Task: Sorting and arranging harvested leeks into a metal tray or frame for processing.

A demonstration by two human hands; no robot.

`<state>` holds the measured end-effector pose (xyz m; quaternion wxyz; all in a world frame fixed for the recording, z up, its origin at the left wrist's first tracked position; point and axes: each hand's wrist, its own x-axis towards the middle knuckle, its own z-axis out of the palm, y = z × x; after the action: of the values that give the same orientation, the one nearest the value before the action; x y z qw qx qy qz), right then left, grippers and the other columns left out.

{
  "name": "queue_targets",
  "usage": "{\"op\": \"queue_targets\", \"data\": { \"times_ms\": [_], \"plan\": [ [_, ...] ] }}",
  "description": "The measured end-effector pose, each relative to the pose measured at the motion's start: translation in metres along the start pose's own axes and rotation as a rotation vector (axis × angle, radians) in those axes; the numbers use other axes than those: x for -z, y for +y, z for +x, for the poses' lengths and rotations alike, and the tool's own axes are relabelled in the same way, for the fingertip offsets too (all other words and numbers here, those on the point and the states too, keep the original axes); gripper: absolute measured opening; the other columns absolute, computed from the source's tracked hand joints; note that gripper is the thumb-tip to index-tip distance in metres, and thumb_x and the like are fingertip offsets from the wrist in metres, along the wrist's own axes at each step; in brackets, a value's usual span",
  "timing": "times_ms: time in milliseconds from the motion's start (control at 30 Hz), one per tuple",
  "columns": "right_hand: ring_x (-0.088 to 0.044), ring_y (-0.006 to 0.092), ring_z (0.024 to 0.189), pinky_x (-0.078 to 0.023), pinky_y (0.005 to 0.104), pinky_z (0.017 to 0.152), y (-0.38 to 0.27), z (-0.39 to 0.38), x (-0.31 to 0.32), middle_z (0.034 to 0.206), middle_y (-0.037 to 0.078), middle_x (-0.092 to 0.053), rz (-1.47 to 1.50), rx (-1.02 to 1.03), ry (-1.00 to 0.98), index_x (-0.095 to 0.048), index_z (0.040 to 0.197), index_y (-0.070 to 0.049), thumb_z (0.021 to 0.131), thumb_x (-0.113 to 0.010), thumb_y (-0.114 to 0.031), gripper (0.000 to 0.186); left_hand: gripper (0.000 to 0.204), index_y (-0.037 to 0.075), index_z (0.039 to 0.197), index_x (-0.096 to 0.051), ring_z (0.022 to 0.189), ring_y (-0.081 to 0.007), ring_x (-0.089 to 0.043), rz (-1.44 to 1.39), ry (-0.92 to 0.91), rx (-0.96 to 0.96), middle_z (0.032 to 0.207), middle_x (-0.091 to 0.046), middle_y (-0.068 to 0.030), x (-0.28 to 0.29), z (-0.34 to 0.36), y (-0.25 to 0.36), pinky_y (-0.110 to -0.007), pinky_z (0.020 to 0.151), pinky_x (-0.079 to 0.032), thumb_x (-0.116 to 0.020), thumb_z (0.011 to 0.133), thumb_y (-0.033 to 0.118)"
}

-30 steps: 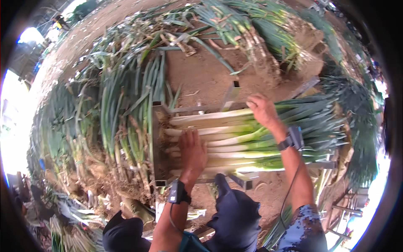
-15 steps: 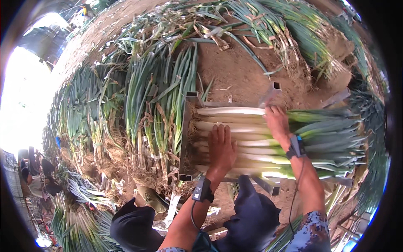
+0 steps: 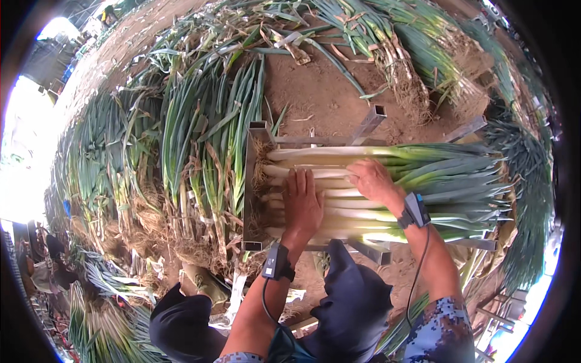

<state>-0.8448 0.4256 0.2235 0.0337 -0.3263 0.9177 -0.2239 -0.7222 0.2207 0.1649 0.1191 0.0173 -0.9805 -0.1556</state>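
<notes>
A row of leeks (image 3: 445, 181), white stems to the left and green leaves to the right, lies in a metal rack (image 3: 251, 206), roots against its left end. My left hand (image 3: 302, 202) lies palm down on the white stems near the roots, fingers stretched out. To its right, my right hand (image 3: 369, 181) has its fingers curled on a white stalk in the upper middle of the row. Both wrists wear black devices with cables.
Piles of untrimmed leeks (image 3: 206, 139) cover the ground at left, top and right. Bare soil (image 3: 315, 91) shows beyond the rack. My dark-clad knees (image 3: 357, 302) are below it. Parts of another person (image 3: 48, 260) show at the far left.
My right hand has moved from the far edge of the row nearer to me and slightly left. My left hand stays on the stems, a little farther up. The view has shifted.
</notes>
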Motion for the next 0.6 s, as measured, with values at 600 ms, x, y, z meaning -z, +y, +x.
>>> {"op": "queue_targets", "data": {
  "times_ms": [600],
  "plan": [
    [-0.058,0.0317,0.092,-0.046,0.0445,0.086,0.065,-0.092,0.022,0.085,0.013,-0.062,-0.402,0.093,-0.229,-0.07,0.074,-0.01,0.085,-0.069,-0.019,0.014,0.052,-0.002,0.141,-0.05,0.14,-0.043,-0.04,0.014,0.057,0.016,0.144,-0.048,-0.0257,-0.006,0.001,-0.001,-0.054,0.114,-0.035,-0.057,0.098,0.027]
  ]
}}
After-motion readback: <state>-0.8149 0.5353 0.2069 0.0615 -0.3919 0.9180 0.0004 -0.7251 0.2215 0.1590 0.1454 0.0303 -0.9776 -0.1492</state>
